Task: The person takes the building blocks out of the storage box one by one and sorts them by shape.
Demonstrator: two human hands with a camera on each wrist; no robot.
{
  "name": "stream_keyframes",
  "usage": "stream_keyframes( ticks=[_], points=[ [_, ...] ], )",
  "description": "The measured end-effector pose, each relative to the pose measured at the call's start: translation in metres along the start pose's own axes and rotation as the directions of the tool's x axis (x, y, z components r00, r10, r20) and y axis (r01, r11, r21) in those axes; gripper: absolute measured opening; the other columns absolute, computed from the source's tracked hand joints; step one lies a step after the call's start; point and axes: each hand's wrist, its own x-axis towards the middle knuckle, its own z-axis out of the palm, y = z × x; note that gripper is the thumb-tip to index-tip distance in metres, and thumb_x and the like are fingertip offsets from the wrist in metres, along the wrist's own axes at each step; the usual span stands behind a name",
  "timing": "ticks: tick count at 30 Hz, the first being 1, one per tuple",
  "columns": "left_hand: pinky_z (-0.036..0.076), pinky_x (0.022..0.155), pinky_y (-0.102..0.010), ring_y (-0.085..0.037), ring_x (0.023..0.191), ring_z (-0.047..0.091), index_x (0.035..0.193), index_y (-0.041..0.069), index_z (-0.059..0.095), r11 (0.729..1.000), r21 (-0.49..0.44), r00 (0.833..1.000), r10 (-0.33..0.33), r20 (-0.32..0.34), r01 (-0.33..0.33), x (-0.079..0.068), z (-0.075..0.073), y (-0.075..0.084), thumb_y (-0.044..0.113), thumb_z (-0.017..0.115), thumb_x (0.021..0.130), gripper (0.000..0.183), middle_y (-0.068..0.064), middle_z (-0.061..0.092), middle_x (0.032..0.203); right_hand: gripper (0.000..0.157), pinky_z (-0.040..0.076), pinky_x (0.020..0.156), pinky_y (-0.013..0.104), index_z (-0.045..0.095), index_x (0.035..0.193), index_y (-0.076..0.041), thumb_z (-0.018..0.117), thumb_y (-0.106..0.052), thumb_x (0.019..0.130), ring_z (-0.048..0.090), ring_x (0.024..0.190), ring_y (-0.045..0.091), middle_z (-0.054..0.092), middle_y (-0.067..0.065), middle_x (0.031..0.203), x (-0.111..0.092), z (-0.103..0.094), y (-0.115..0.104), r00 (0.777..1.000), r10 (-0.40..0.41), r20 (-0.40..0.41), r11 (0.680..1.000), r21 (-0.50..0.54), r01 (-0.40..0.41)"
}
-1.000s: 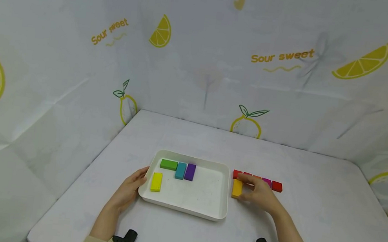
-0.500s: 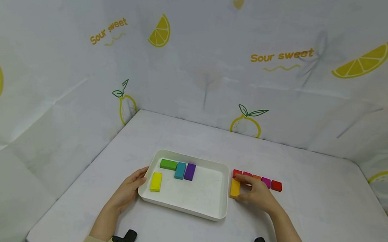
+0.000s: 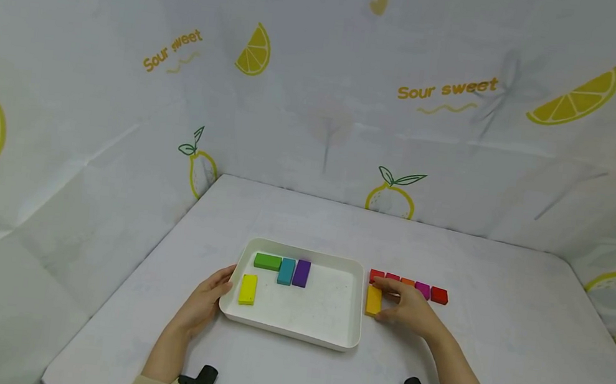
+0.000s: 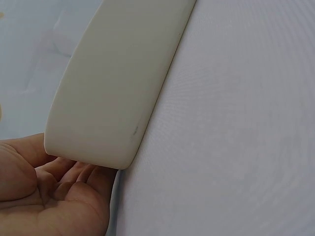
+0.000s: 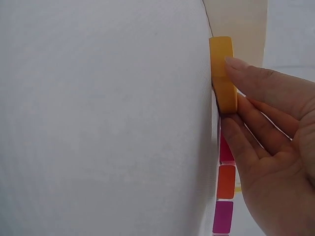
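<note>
My left hand [image 3: 205,300] holds the left end of a shallow white tray [image 3: 298,336], thumb at the rim. Its fingers are curled against the tray's end wall [image 4: 108,88] in the left wrist view. Inside the tray lie a green block [image 3: 268,261], a teal block [image 3: 286,271], a purple block [image 3: 302,273] and a yellow block [image 3: 248,289]. Just right of the tray, my right hand [image 3: 413,308] pinches an orange-yellow block [image 3: 373,301] between thumb and fingers. The right wrist view shows the thumb on the near part of this block [image 5: 222,73].
Behind the right hand runs a row of several blocks, from a red block [image 3: 376,275] to another red block [image 3: 439,295], with an orange block [image 5: 226,182] and a magenta block [image 5: 223,217] between. A white cloth covers the table [image 3: 288,381]; a lemon-print curtain [image 3: 307,92] hangs behind.
The right hand and the orange-yellow block have shifted slightly left, closer to the tray, mostly in the first half second. The left hand and tray have stayed in place.
</note>
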Motion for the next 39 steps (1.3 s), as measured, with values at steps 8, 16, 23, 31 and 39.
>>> stream_keyframes(
  ticks=[8, 16, 23, 31, 39],
  points=[
    [0.016, 0.125, -0.050, -0.033, 0.156, 0.011, 0.156, 0.003, 0.020, 1.000, 0.001, 1.000, 0.010, 0.003, -0.010, 0.000, 0.000, -0.001, 0.010, 0.036, 0.106, 0.053, -0.018, 0.016, 0.166, 0.066, 0.051, 0.103, 0.050, 0.060, 0.133, -0.005, 0.085, -0.011, 0.073, 0.057, 0.126, 0.038, 0.061, 0.017, 0.137, 0.000, 0.001, 0.001, 1.000, -0.003, -0.002, 1.000, -0.002, 0.003],
    [0.016, 0.125, -0.050, -0.033, 0.155, 0.012, 0.156, 0.003, 0.021, 1.000, 0.001, 1.000, 0.006, -0.009, -0.006, -0.001, 0.001, -0.002, 0.010, 0.036, 0.106, 0.053, -0.018, 0.016, 0.166, 0.066, 0.050, 0.104, 0.050, 0.060, 0.134, -0.007, 0.086, -0.011, 0.073, 0.055, 0.128, 0.037, 0.061, 0.015, 0.138, 0.000, 0.001, -0.003, 1.000, 0.019, -0.009, 1.000, -0.013, -0.020],
    [0.017, 0.124, -0.050, -0.033, 0.155, 0.014, 0.156, 0.003, 0.021, 1.000, 0.009, 1.000, 0.014, -0.005, -0.014, 0.000, 0.001, -0.001, 0.009, 0.036, 0.106, 0.053, -0.018, 0.017, 0.166, 0.066, 0.046, 0.108, 0.051, 0.056, 0.138, -0.008, 0.081, -0.008, 0.076, 0.054, 0.132, 0.037, 0.063, 0.013, 0.137, 0.002, -0.001, -0.011, 1.000, -0.006, -0.023, 1.000, 0.013, 0.006],
    [0.017, 0.125, -0.051, -0.034, 0.155, 0.013, 0.156, 0.002, 0.021, 1.000, 0.007, 1.000, 0.018, -0.002, -0.018, -0.001, 0.002, -0.002, 0.008, 0.035, 0.106, 0.052, -0.019, 0.017, 0.166, 0.060, 0.052, 0.101, 0.049, 0.057, 0.137, -0.009, 0.078, -0.009, 0.082, 0.059, 0.127, 0.038, 0.062, 0.015, 0.138, -0.003, -0.002, -0.039, 0.997, -0.066, -0.033, 0.995, 0.073, 0.068],
    [0.017, 0.125, -0.050, -0.034, 0.155, 0.014, 0.155, 0.003, 0.022, 1.000, 0.006, 1.000, 0.017, -0.008, -0.017, -0.001, 0.001, -0.001, 0.009, 0.036, 0.106, 0.052, -0.018, 0.018, 0.165, 0.061, 0.046, 0.108, 0.051, 0.057, 0.137, -0.009, 0.080, -0.013, 0.081, 0.057, 0.130, 0.038, 0.063, 0.013, 0.138, -0.003, 0.014, -0.067, 0.996, -0.085, 0.001, 0.972, 0.222, 0.083]
  ],
)
